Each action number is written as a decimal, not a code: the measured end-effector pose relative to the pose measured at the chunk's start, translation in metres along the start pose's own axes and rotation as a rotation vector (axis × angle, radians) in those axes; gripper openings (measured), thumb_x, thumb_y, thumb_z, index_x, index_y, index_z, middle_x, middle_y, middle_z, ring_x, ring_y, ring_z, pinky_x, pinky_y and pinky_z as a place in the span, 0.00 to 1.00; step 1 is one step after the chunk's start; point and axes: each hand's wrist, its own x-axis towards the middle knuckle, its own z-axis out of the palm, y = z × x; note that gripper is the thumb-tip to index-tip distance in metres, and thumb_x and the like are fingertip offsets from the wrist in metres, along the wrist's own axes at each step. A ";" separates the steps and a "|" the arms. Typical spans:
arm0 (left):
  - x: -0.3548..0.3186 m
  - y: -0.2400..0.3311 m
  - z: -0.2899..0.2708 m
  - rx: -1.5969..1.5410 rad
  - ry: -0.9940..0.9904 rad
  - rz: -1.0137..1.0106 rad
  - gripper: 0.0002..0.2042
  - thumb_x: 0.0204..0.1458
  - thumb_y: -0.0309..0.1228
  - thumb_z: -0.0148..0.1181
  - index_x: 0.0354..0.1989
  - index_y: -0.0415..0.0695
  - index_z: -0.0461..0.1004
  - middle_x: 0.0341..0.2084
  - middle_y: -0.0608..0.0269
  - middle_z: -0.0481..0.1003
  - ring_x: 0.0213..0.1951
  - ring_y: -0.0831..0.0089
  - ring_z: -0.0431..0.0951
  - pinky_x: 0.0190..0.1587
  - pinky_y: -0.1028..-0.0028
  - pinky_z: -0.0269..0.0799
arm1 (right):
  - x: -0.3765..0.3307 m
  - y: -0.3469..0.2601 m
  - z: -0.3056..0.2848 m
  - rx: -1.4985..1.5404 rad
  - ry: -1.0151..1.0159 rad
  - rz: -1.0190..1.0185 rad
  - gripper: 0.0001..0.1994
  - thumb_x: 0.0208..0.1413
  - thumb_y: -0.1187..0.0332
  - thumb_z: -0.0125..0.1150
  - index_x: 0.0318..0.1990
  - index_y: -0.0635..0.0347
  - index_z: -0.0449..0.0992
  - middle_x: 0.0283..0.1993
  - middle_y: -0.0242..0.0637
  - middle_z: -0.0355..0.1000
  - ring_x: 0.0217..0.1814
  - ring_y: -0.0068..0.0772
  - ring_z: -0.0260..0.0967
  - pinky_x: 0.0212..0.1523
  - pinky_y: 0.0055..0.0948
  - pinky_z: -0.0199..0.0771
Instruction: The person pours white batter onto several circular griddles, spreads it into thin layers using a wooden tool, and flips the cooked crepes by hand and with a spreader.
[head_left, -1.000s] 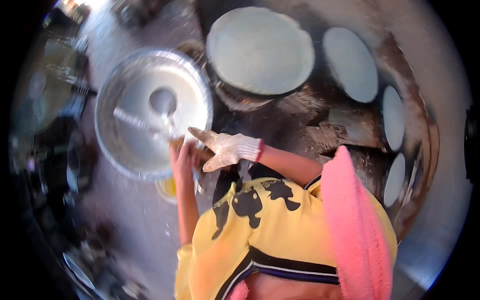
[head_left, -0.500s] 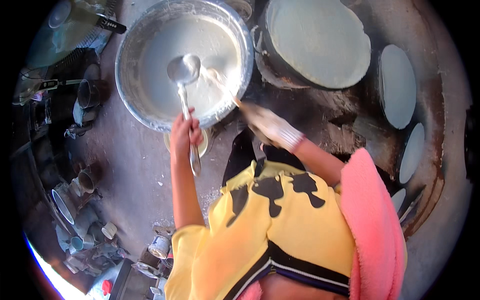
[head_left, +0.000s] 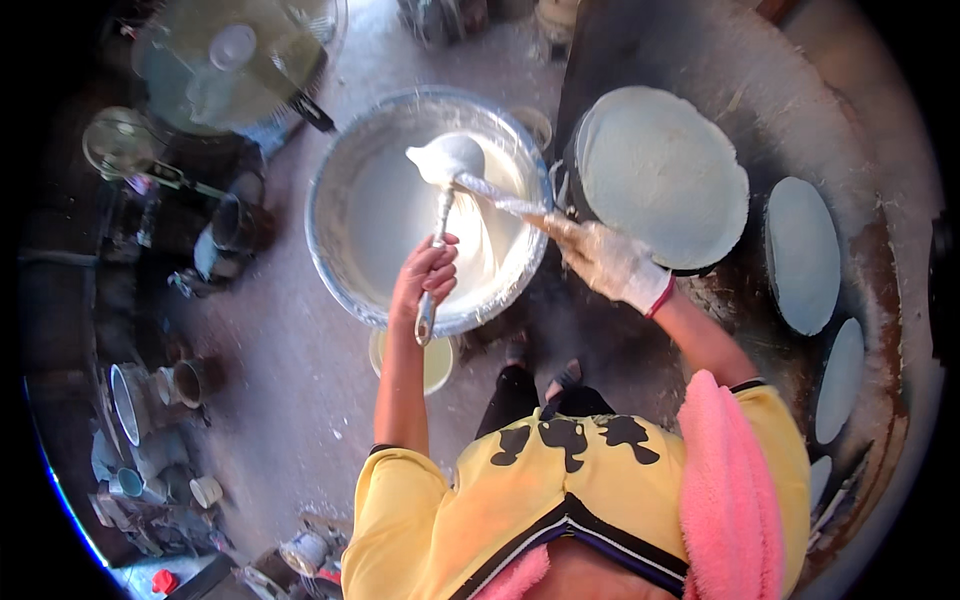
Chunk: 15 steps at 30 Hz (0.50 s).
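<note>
A wide metal basin (head_left: 316, 225) of thick white batter (head_left: 385, 200) stands in front of me. My left hand (head_left: 426, 278) is closed around the handle of a ladle (head_left: 462, 160), whose batter-coated bowl is over the basin. In a whitish glove, my right hand (head_left: 608, 262) grips a stick (head_left: 505, 199) that is coated with batter toward its far end. That end meets or crosses the ladle just below the bowl; whether they touch I cannot tell. Streaks of batter show beneath them on the basin's right side.
Right of the basin is a large round white-topped surface (head_left: 665, 180), with smaller ones (head_left: 803, 255) (head_left: 838, 380) along the curved ledge. A pale bucket (head_left: 440, 372) sits by the basin's near edge. Pots (head_left: 238, 222) and containers (head_left: 128, 405) line the left; a pan-like lid (head_left: 235, 90) lies far left.
The whole view has shifted, so the basin appears lower and farther right. The stick's end has gone from the batter on the right to the ladle, whose bowl now looks coated white.
</note>
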 end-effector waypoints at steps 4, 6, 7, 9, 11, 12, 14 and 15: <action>-0.046 0.101 0.090 0.203 -0.088 0.245 0.12 0.56 0.26 0.45 0.46 0.31 0.62 0.22 0.71 0.62 0.09 0.91 0.54 0.08 0.87 0.50 | 0.027 -0.055 -0.098 0.294 0.232 -0.356 0.23 0.57 0.67 0.48 0.62 0.44 0.58 0.46 0.46 0.72 0.44 0.40 0.72 0.44 0.36 0.73; -0.071 0.145 0.147 0.384 -0.023 0.382 0.13 0.57 0.27 0.45 0.47 0.32 0.61 0.18 0.73 0.61 0.09 0.90 0.55 0.08 0.87 0.51 | 0.042 -0.081 -0.129 0.655 0.283 -0.574 0.22 0.58 0.67 0.50 0.60 0.49 0.61 0.46 0.43 0.72 0.46 0.33 0.72 0.45 0.31 0.73; -0.081 0.169 0.171 0.490 -0.121 0.410 0.13 0.58 0.28 0.44 0.48 0.32 0.60 0.18 0.74 0.60 0.09 0.89 0.55 0.08 0.87 0.51 | 0.046 -0.088 -0.148 0.533 0.394 -0.543 0.21 0.57 0.67 0.52 0.59 0.54 0.63 0.47 0.41 0.72 0.47 0.29 0.71 0.47 0.28 0.72; -0.097 0.215 0.209 0.361 -0.190 0.370 0.14 0.61 0.32 0.41 0.48 0.33 0.60 0.18 0.73 0.59 0.10 0.89 0.55 0.08 0.86 0.52 | 0.055 -0.109 -0.177 0.402 0.514 -0.539 0.20 0.57 0.68 0.54 0.57 0.58 0.64 0.48 0.39 0.72 0.48 0.24 0.69 0.48 0.24 0.71; -0.097 0.254 0.219 0.559 -0.306 0.403 0.15 0.61 0.34 0.41 0.48 0.34 0.60 0.18 0.72 0.60 0.11 0.88 0.55 0.10 0.84 0.53 | 0.061 -0.131 -0.197 0.228 0.585 -0.516 0.20 0.55 0.70 0.55 0.57 0.57 0.66 0.49 0.41 0.72 0.48 0.26 0.70 0.49 0.23 0.70; -0.094 0.242 0.228 0.709 -0.154 0.518 0.14 0.59 0.34 0.43 0.46 0.35 0.61 0.18 0.72 0.60 0.11 0.87 0.55 0.11 0.83 0.52 | 0.068 -0.128 -0.193 0.308 0.640 -0.562 0.19 0.56 0.69 0.55 0.56 0.57 0.67 0.50 0.41 0.71 0.48 0.26 0.70 0.49 0.24 0.69; -0.077 0.226 0.204 0.840 0.070 0.608 0.13 0.57 0.34 0.45 0.43 0.37 0.62 0.17 0.70 0.60 0.13 0.83 0.57 0.13 0.80 0.52 | 0.073 -0.123 -0.170 0.429 0.580 -0.497 0.19 0.56 0.69 0.55 0.56 0.57 0.66 0.50 0.41 0.71 0.48 0.27 0.70 0.49 0.24 0.69; -0.062 0.201 0.190 0.861 0.142 0.612 0.13 0.56 0.34 0.45 0.43 0.38 0.61 0.16 0.69 0.60 0.12 0.81 0.57 0.13 0.78 0.52 | 0.069 -0.114 -0.157 0.546 0.531 -0.400 0.19 0.56 0.68 0.54 0.56 0.57 0.66 0.50 0.41 0.71 0.49 0.27 0.70 0.49 0.24 0.69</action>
